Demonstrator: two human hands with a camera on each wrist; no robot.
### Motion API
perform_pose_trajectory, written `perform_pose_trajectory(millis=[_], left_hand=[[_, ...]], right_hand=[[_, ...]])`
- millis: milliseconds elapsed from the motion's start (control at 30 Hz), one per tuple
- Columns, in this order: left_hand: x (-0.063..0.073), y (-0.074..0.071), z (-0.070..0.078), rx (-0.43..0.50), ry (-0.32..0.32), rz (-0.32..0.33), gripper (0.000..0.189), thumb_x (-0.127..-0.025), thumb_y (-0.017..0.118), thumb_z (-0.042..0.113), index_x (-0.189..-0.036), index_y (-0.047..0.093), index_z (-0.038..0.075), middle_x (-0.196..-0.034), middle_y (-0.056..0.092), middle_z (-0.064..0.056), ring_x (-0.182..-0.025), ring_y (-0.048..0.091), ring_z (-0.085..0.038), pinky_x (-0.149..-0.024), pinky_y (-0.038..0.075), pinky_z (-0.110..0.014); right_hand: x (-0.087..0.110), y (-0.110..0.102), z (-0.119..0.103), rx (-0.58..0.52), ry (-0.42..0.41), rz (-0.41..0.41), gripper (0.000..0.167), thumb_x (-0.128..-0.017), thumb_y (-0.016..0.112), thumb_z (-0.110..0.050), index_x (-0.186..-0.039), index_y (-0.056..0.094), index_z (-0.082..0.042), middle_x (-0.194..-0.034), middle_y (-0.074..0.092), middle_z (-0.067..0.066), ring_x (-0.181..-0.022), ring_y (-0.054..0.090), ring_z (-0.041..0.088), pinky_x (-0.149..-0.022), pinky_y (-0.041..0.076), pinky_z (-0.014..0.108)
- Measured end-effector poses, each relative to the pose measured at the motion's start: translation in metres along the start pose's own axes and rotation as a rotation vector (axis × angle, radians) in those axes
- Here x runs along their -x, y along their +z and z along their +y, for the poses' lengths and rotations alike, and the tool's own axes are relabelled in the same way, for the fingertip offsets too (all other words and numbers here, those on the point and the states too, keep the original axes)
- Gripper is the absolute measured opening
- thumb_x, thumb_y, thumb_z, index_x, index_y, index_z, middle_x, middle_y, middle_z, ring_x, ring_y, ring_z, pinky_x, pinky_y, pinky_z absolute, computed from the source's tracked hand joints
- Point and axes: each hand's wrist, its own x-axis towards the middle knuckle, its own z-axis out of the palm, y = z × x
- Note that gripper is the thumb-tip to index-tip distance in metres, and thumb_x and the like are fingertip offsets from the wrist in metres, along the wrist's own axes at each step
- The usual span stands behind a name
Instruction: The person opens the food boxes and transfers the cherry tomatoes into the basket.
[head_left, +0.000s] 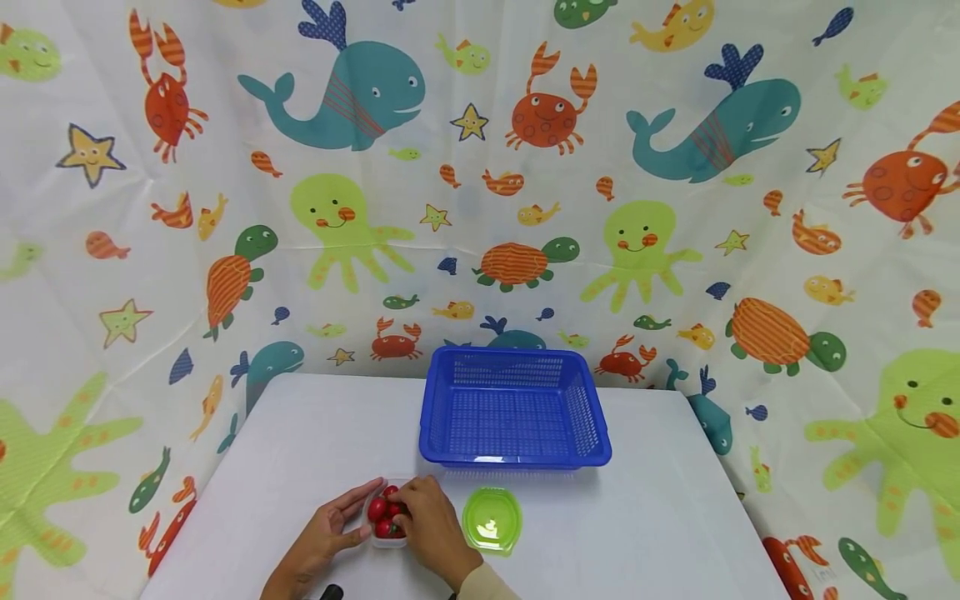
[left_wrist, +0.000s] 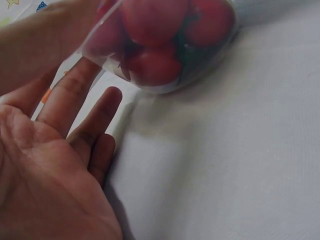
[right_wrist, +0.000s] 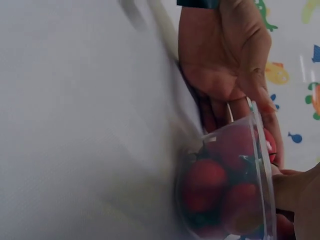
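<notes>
Left hand (head_left: 330,529): unclenched, at tub (head_left: 390,542)
Right hand (head_left: 431,518): over tub's red fruits (head_left: 377,509), grip hidden
Green lid (head_left: 492,519): near right hand

l hand (head_left: 322,533) is nearer the left edge of the table (head_left: 660,508), palm in, fingers mostly straight n spread; r hand (head_left: 433,517) just beside it, back up, fingers bent down

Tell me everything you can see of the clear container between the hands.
The clear container looks like thin see-through plastic, with a narrow rim and rounded lower edges. Open-topped and upright on the white table, it holds several round red items with green among them. The left hand is around one side, apparently touching it. The right hand reaches over the top; its fingertips are partly hidden.
</notes>
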Motion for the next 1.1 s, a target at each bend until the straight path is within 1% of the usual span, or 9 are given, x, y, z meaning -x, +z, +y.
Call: perform_pose_trajectory(millis=[167,267,400,500,667,800,900,967,1100], left_hand=[[0.001,0.001,0.001,-0.003,-0.008,0.005,0.065,-0.101,0.068,0.008,-0.162,0.045,0.01,-0.167,0.046,-0.009,-0.14,0.048,0.014,-0.108,0.034,-0.007],[0.002,0.001,0.001,-0.013,-0.02,0.004,0.064,-0.102,0.068,0.008,-0.162,0.044,0.01,-0.168,0.046,-0.008,-0.14,0.047,0.015,-0.116,0.036,-0.017],[0.003,0.002,0.001,-0.028,-0.023,0.011,0.064,-0.102,0.067,0.008,-0.162,0.044,0.01,-0.168,0.045,-0.009,-0.14,0.046,0.016,-0.129,0.032,-0.049],[0.002,0.003,0.003,-0.034,-0.035,0.023,0.064,-0.103,0.068,0.009,-0.162,0.045,0.01,-0.169,0.045,-0.009,-0.139,0.046,0.017,-0.129,0.025,-0.065],[0.0,0.003,0.007,-0.054,-0.054,0.039,0.063,-0.103,0.068,0.011,-0.161,0.046,0.011,-0.167,0.047,-0.007,-0.138,0.046,0.017,-0.129,0.029,-0.059],[-0.001,0.003,0.007,-0.047,-0.061,0.046,0.063,-0.102,0.069,0.01,-0.161,0.046,0.011,-0.167,0.048,-0.005,-0.138,0.047,0.017,-0.123,0.036,-0.03],[-0.001,0.003,0.007,-0.052,-0.066,0.053,0.064,-0.101,0.07,0.009,-0.161,0.046,0.01,-0.166,0.049,-0.005,-0.137,0.048,0.017,-0.118,0.036,-0.022],[-0.001,0.004,0.007,-0.055,-0.065,0.057,0.064,-0.101,0.07,0.01,-0.161,0.046,0.009,-0.166,0.049,-0.007,-0.136,0.048,0.017,-0.126,0.037,-0.036],[-0.001,0.005,0.008,-0.032,-0.069,0.058,0.063,-0.102,0.07,0.011,-0.16,0.047,0.01,-0.166,0.048,-0.011,-0.133,0.048,0.02,-0.129,0.021,-0.07]], right_hand=[[0.002,0.005,0.004,0.078,-0.071,0.037,0.023,-0.091,0.084,-0.018,-0.112,0.077,-0.02,-0.108,0.076,-0.009,-0.097,0.057,0.005,-0.085,0.054,0.017],[0.004,0.009,0.009,0.041,-0.08,0.065,0.024,-0.092,0.083,-0.02,-0.114,0.077,-0.021,-0.109,0.076,-0.01,-0.098,0.057,0.004,-0.085,0.053,0.015],[0.005,0.01,0.014,-0.08,-0.075,0.106,0.025,-0.092,0.082,-0.022,-0.116,0.078,-0.022,-0.11,0.077,-0.012,-0.097,0.057,0.001,-0.083,0.051,0.014],[0.005,0.005,0.014,-0.165,-0.061,0.124,0.025,-0.092,0.081,-0.024,-0.117,0.078,-0.022,-0.108,0.078,-0.013,-0.094,0.056,0.0,-0.08,0.048,0.013],[0.005,-0.007,0.015,-0.333,-0.02,0.134,0.026,-0.094,0.079,-0.025,-0.12,0.079,-0.02,-0.103,0.079,-0.009,-0.092,0.063,0.006,-0.075,0.051,0.015],[0.004,-0.018,0.014,-0.442,0.017,0.13,0.026,-0.096,0.077,-0.025,-0.122,0.079,-0.021,-0.104,0.079,-0.004,-0.093,0.066,0.007,-0.074,0.056,0.019],[0.003,-0.026,0.014,-0.511,0.048,0.124,0.026,-0.097,0.076,-0.026,-0.122,0.08,-0.021,-0.106,0.079,-0.004,-0.094,0.065,0.003,-0.075,0.057,0.019],[0.001,-0.03,0.014,-0.556,0.064,0.12,0.026,-0.097,0.076,-0.026,-0.122,0.08,-0.021,-0.108,0.08,-0.005,-0.094,0.065,0.002,-0.076,0.057,0.02],[-0.002,-0.041,0.015,-0.629,0.113,0.104,0.025,-0.097,0.076,-0.027,-0.122,0.08,-0.023,-0.11,0.08,-0.004,-0.095,0.063,0.001,-0.079,0.056,0.021]])
